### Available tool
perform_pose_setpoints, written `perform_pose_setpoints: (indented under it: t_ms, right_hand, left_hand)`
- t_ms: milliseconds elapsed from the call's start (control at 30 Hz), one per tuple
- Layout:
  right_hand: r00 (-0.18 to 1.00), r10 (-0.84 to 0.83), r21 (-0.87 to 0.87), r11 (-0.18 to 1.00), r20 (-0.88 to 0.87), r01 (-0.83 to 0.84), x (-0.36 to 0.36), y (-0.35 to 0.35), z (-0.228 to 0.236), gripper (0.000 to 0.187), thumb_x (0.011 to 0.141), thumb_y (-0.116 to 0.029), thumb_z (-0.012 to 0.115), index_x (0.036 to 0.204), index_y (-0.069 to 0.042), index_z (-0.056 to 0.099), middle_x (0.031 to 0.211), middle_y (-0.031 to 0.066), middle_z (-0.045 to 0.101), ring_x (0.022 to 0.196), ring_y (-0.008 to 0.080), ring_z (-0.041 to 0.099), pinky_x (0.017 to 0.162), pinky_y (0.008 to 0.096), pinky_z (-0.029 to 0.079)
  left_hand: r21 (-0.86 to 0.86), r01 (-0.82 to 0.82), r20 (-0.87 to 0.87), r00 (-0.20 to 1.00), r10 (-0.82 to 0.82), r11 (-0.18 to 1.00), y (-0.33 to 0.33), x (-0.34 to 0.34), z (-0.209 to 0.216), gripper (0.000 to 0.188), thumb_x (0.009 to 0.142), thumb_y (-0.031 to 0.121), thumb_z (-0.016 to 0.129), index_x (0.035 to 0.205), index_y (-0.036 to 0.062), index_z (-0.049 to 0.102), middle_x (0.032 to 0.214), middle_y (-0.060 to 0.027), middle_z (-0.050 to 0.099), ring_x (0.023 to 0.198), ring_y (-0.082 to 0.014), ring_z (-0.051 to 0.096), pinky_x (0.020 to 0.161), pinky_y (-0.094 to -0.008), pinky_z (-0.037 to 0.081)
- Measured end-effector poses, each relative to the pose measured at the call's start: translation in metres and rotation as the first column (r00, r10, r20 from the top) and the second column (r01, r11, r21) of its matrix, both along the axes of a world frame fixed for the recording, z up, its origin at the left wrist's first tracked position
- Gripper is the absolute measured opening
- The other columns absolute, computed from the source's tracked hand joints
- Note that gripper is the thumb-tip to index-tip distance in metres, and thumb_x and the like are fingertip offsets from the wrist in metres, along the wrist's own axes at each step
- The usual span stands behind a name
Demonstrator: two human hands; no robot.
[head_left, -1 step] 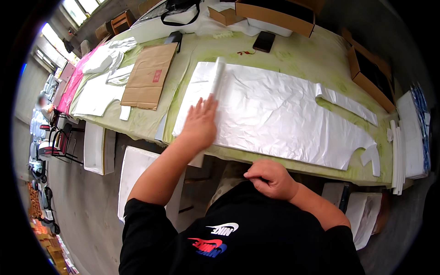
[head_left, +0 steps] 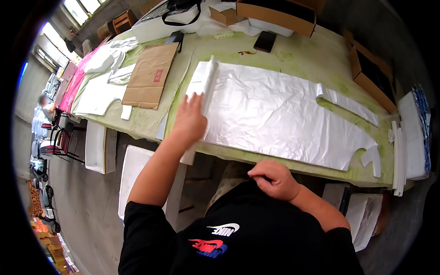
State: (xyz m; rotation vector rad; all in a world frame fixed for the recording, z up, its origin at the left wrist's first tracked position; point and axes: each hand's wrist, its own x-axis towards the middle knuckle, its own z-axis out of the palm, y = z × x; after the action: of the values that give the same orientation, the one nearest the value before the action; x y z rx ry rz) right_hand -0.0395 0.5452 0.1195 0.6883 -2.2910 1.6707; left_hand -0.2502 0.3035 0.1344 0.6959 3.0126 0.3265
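Note:
A thin, shiny white plastic apron (head_left: 270, 114) lies spread across the table, its strap-like strips toward the right end. Along its left end runs a loose upright fold (head_left: 210, 82). My left hand (head_left: 190, 120) is at this end, fingers stretched out and resting on the plastic beside the fold; it grips nothing that I can see. Close to my body, in front of the table's near edge, my right hand (head_left: 275, 181) is closed with its fingers curled in. It is apart from the apron, and nothing shows in it.
Left of the apron lie a flat brown cardboard sheet (head_left: 151, 75) and white garment-shaped pieces (head_left: 96, 96). A dark phone (head_left: 265, 41) and open cardboard boxes (head_left: 275, 13) are at the back. White rolls (head_left: 398, 160) stand at the right edge. White bins (head_left: 95, 149) sit below.
My left hand has slid left and slightly toward me. The apron's left end now shows narrower, and its fold has shifted a little left. My right hand has stayed nearly still.

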Motion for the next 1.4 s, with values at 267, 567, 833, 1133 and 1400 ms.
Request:
perform_pose_setpoints:
  t_ms: [267, 567, 833, 1133, 1400]
  right_hand:
    - [0.999, 0.038, 0.036, 0.999, 0.001, -0.038, 0.008, 0.004, -0.003, 0.018, 0.085, 0.0, 0.07, 0.102, -0.005, 0.074, 0.091, 0.0085, 0.072, 0.082, 0.0246, 0.068, 0.074, 0.0336, 0.054]
    - [0.996, -0.06, -0.016, 0.998, 0.069, 0.061, 0.017, 0.018, -0.003, 0.026, 0.089, -0.001, 0.069, 0.115, -0.005, 0.07, 0.101, 0.0093, 0.07, 0.086, 0.0217, 0.068, 0.076, 0.0315, 0.055]
    - [0.831, -0.081, 0.003, 0.996, 0.55, 0.094, -0.002, 0.019, 0.027, 0.082, 0.094, -0.024, 0.073, 0.162, -0.02, 0.028, 0.119, 0.0195, 0.063, 0.098, 0.0246, 0.068, 0.089, 0.0369, 0.056]
    - [0.775, -0.208, 0.11, 0.978, 0.597, 0.178, 0.019, 0.042, 0.025, 0.086, 0.093, -0.031, 0.072, 0.163, -0.015, 0.024, 0.139, 0.0265, 0.059, 0.12, 0.036, 0.064, 0.104, 0.0405, 0.049]
    - [0.771, -0.285, 0.099, 0.955, 0.569, 0.28, 0.04, 0.062, 0.013, 0.083, 0.092, -0.026, 0.068, 0.162, -0.013, 0.026, 0.141, 0.0276, 0.057, 0.123, 0.0377, 0.062, 0.105, 0.0397, 0.047]
  left_hand:
    - [-0.062, -0.317, 0.088, 0.943, 0.322, 0.946, -0.006, -0.032, 0.007, 0.102, 0.088, 0.053, 0.07, 0.163, 0.0075, 0.019, 0.164, -0.0216, 0.032, 0.152, -0.0393, 0.028, 0.124, -0.0447, 0.025]
    - [0.27, -0.387, 0.357, 0.891, 0.282, 0.882, -0.025, -0.061, 0.028, 0.097, 0.087, 0.036, 0.07, 0.165, 0.0158, 0.016, 0.121, -0.0272, 0.068, 0.103, -0.0385, 0.069, 0.093, -0.0421, 0.053]
    - [0.767, -0.205, 0.367, 0.917, -0.155, 0.608, 0.126, 0.027, -0.023, 0.094, 0.086, 0.005, 0.057, 0.166, 0.0169, 0.011, 0.13, -0.0196, 0.06, 0.087, -0.0213, 0.068, 0.083, -0.0369, 0.056]
    - [0.786, -0.158, 0.35, 0.911, -0.219, 0.598, 0.185, 0.06, -0.029, 0.084, 0.086, 0.009, 0.059, 0.162, 0.0138, 0.025, 0.15, -0.0311, 0.034, 0.134, -0.0447, 0.041, 0.115, -0.0451, 0.038]
    - [0.511, 0.141, 0.072, 0.976, -0.205, 0.848, 0.205, 0.058, -0.029, 0.054, 0.096, 0.033, 0.065, 0.144, 0.0115, 0.057, 0.162, -0.0305, 0.025, 0.15, -0.0469, 0.025, 0.121, -0.0448, 0.029]
